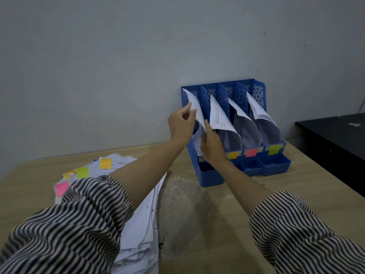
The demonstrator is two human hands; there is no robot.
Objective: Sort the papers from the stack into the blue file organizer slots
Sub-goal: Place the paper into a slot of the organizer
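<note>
Both the left hand (180, 125) and the right hand (212, 144) grip a sheet (194, 107) entering the organizer's (258, 89) leftmost slot; all four slots seemingly hold papers, while the stack (138, 224) at lower left remains.

Dim, flat indoor light with a cool grey-blue cast, no clear source. Soft shadows only, faint under the forearms on the table (197, 224). No glare. Wide-angle bend at the edges: the table's far edge curves, striped sleeves (65, 230) balloon at the bottom corners. Overall soft, smeary focus; print on the papers (217, 117) is unreadable. Corners darken slightly.
</note>
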